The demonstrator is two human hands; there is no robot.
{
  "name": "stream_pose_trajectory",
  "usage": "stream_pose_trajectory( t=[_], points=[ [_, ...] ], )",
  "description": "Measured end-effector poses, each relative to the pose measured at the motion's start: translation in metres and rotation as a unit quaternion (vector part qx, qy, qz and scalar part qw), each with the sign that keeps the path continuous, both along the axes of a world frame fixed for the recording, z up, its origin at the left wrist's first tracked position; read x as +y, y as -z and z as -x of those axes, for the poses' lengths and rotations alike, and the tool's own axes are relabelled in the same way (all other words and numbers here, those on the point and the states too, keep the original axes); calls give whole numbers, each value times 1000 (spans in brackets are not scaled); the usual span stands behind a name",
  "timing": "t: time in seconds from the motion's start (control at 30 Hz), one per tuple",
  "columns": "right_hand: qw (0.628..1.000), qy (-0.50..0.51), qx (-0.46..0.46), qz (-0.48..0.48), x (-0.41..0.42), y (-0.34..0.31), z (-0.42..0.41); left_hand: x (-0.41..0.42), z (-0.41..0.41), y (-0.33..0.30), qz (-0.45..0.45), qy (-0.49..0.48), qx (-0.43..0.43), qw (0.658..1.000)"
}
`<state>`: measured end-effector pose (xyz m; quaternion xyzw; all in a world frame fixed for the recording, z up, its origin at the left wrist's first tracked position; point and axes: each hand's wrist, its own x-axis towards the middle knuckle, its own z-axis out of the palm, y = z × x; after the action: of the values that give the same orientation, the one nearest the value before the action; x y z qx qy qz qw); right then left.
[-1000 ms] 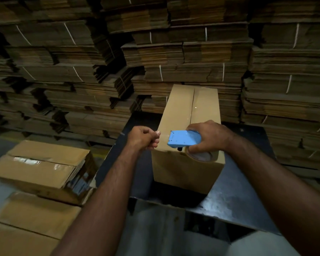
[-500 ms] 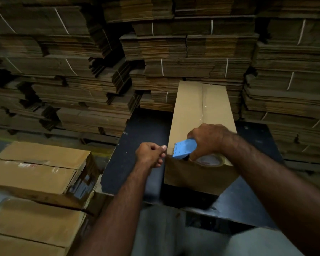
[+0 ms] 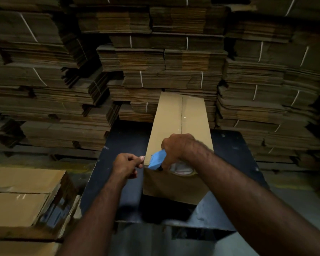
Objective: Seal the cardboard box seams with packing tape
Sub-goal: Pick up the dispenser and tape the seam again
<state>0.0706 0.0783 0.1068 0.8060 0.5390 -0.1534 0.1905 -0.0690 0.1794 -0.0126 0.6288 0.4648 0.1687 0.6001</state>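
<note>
A long brown cardboard box lies on a dark table, its top flaps closed along a centre seam that runs away from me. My right hand grips a blue tape dispenser with a roll of clear tape at the box's near top edge. My left hand is just left of the box's near corner, fingers pinched together beside the dispenser's nose. Whether tape is between those fingers is too small to tell.
Taped cardboard boxes sit stacked at the lower left, close to the table's edge. Tall piles of flat, strapped cardboard wall off the whole background. A grey floor shows at the lower right.
The view has tilted and shifted, so the box sits further right. The dispenser has turned from flat to nose-down at the near edge. My left hand stayed close beside it.
</note>
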Motion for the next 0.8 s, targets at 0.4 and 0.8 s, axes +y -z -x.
stream_pose_trajectory(
  t=[0.4, 0.8],
  points=[
    [1000, 20, -1, -5, -1, 4, 1, -12, 7, 29, -247, 17, 128, 960],
    [999, 3, -30, -27, -6, 8, 6, -77, 5, 46, -315, 43, -70, 945]
  ],
)
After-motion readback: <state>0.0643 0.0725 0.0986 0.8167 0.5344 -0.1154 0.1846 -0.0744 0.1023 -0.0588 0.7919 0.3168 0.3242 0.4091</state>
